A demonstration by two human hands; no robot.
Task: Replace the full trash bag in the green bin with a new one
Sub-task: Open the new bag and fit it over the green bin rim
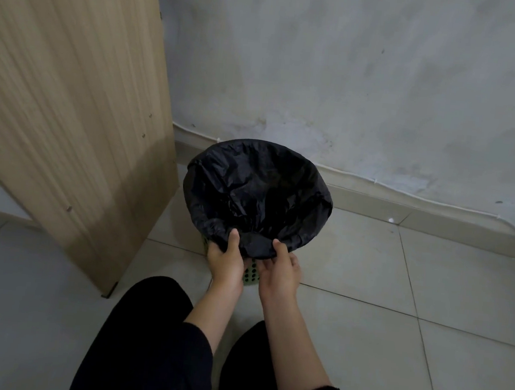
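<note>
Head view, looking down at a tiled floor (364,315) next to a stained grey wall (355,78). A green bin (250,276) with round holes in its side stands on the floor, near the base of the wall and just beside a tall wooden panel (70,98) on the left. A black trash bag (256,191) lines the bin; its edge is folded over the rim all the way round, so only a small patch of green shows below the near edge, between the two hands. The bag's inside is dark and crumpled; what it holds cannot be told. Left hand (224,262): thumb on top of the bag's folded edge at the near rim, fingers under it, closed on the bag. Right hand (280,271): thumb likewise on top of the folded edge, fingers curled beneath, closed on the bag. The hands sit close together, side by side, both on the near part of the rim. Both forearms are bare, with dark sleeves pushed up toward the elbow. The person's legs in black trousers (147,341) fill the bottom of the view. A thin white cable (407,192) runs along the foot of the wall, behind the bin and on to the right.
</note>
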